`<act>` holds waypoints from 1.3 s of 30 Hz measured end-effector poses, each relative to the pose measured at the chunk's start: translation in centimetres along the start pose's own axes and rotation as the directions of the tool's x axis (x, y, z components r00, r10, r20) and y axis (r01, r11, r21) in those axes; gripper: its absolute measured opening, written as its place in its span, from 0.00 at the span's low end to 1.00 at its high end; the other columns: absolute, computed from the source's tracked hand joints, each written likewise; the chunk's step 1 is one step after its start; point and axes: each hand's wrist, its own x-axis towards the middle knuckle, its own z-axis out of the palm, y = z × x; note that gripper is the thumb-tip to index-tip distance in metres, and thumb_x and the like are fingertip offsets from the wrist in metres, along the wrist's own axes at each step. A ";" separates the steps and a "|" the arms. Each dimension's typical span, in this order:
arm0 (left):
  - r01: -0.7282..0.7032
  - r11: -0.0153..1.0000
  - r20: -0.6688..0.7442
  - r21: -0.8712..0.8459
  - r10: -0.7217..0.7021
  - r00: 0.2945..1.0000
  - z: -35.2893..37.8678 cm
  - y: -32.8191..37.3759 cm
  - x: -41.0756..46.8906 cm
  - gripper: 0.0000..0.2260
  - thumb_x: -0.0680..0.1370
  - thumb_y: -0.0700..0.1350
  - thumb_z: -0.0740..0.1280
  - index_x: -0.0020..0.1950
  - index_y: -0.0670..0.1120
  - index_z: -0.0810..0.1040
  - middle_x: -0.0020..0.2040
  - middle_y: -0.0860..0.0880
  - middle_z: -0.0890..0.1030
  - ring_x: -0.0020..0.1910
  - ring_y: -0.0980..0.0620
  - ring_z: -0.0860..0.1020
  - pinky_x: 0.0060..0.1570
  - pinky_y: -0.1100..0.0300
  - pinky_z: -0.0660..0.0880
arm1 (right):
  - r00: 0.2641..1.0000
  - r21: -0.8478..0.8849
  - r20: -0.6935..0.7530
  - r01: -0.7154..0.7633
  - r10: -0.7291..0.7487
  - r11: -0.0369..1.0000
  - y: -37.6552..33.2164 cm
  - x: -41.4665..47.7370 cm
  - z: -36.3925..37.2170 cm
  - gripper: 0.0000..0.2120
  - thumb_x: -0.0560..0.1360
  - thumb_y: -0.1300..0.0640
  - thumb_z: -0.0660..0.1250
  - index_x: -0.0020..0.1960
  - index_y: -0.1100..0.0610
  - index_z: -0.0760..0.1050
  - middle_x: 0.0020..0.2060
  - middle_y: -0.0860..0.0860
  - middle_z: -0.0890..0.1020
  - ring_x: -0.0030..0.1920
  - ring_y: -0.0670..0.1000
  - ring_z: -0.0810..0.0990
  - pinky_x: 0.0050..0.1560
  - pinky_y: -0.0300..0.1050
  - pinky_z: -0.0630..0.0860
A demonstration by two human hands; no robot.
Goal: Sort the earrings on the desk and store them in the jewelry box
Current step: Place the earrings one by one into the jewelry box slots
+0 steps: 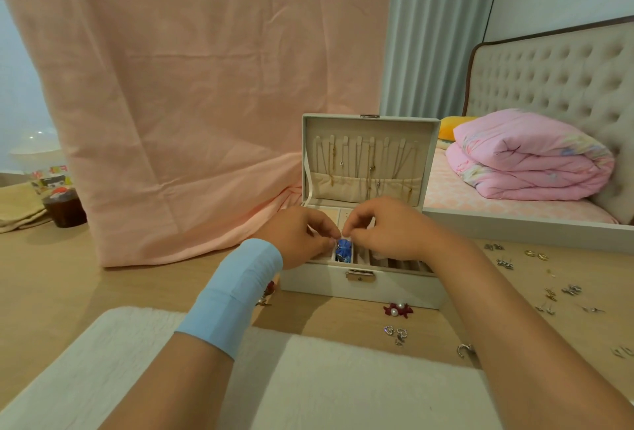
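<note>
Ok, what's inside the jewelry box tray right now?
In the jewelry box tray, a blue item sits in one compartment, with ridged slots to its right. The left hand and right hand cover the rest, so any earrings there can't be seen.

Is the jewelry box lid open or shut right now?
Open. The jewelry box has its lid standing upright behind the tray, necklaces hanging on its inner face, while both hands work over the compartments.

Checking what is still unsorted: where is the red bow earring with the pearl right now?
The red bow earring lies on the desk just in front of the jewelry box, right of centre, with silver heart earrings nearer the camera.
</note>
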 end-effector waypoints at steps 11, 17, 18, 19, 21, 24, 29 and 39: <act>-0.001 0.999 0.040 0.045 -0.001 0.999 -0.1 0.2 -0.2 0.05 0.77 0.48 0.69 0.47 0.58 0.84 0.44 0.57 0.83 0.43 0.61 0.79 0.49 0.62 0.76 | 0.998 0.000 0.060 -0.021 0.021 1.000 -0.2 -0.2 -0.2 0.14 0.75 0.59 0.66 0.46 0.43 0.86 0.45 0.43 0.85 0.47 0.46 0.83 0.50 0.45 0.82; 0.004 0.995 0.027 0.102 -0.006 1.000 -0.5 0.6 -0.9 0.07 0.78 0.50 0.67 0.52 0.57 0.84 0.49 0.57 0.81 0.48 0.62 0.77 0.53 0.60 0.74 | 0.998 0.000 0.067 -0.021 0.021 1.000 -0.2 -0.4 -0.2 0.13 0.76 0.58 0.66 0.48 0.42 0.86 0.49 0.44 0.85 0.49 0.45 0.83 0.53 0.46 0.82; 0.005 0.994 -0.001 0.110 -0.005 1.000 -0.6 0.7 -1.2 0.07 0.78 0.51 0.67 0.53 0.57 0.83 0.49 0.59 0.80 0.48 0.62 0.76 0.52 0.61 0.73 | 0.999 0.000 0.051 -0.010 0.010 1.000 -0.3 -0.6 -0.3 0.13 0.77 0.58 0.66 0.50 0.42 0.85 0.50 0.44 0.85 0.48 0.44 0.83 0.51 0.44 0.81; 0.002 0.993 -0.033 0.120 0.002 0.999 -0.7 0.6 -1.6 0.07 0.78 0.51 0.67 0.55 0.57 0.83 0.49 0.60 0.78 0.48 0.62 0.76 0.52 0.60 0.73 | 1.000 -0.002 0.025 0.003 -0.003 1.000 -0.5 -0.7 -0.4 0.12 0.77 0.57 0.66 0.51 0.42 0.84 0.52 0.44 0.84 0.47 0.43 0.83 0.50 0.43 0.80; -0.010 0.993 -0.113 0.119 0.023 0.993 -1.3 0.4 -2.4 0.07 0.78 0.50 0.67 0.55 0.58 0.81 0.51 0.61 0.78 0.50 0.61 0.76 0.52 0.60 0.74 | 0.999 -0.015 -0.042 0.034 -0.035 0.999 -1.1 -1.2 -0.5 0.12 0.78 0.56 0.67 0.54 0.42 0.83 0.53 0.42 0.82 0.43 0.41 0.81 0.46 0.40 0.77; 0.055 0.993 -0.213 0.101 -0.032 0.977 -2.8 -0.8 -4.0 0.07 0.79 0.46 0.67 0.53 0.58 0.81 0.48 0.63 0.78 0.47 0.61 0.76 0.50 0.61 0.73 | 0.991 -0.050 -0.099 0.086 -0.091 0.995 -3.0 -2.2 0.0 0.11 0.79 0.56 0.67 0.56 0.43 0.83 0.52 0.40 0.81 0.35 0.36 0.77 0.42 0.38 0.72; 0.225 0.948 -0.185 0.225 -0.185 0.965 -3.6 -4.2 -7.0 0.13 0.78 0.42 0.65 0.56 0.59 0.80 0.52 0.59 0.79 0.49 0.56 0.77 0.54 0.61 0.74 | 0.984 -0.106 0.002 0.178 -0.179 0.978 -8.3 -3.7 3.9 0.14 0.79 0.56 0.66 0.59 0.42 0.83 0.55 0.39 0.82 0.52 0.41 0.80 0.55 0.45 0.78; 0.242 0.918 -0.156 0.314 -0.202 0.967 -1.5 -7.4 -8.7 0.13 0.79 0.54 0.62 0.61 0.57 0.80 0.58 0.49 0.77 0.63 0.47 0.69 0.60 0.54 0.69 | 0.979 -0.473 0.120 0.202 -0.165 0.858 -11.1 -2.6 10.8 0.18 0.80 0.60 0.64 0.69 0.52 0.73 0.57 0.54 0.81 0.57 0.58 0.79 0.46 0.47 0.70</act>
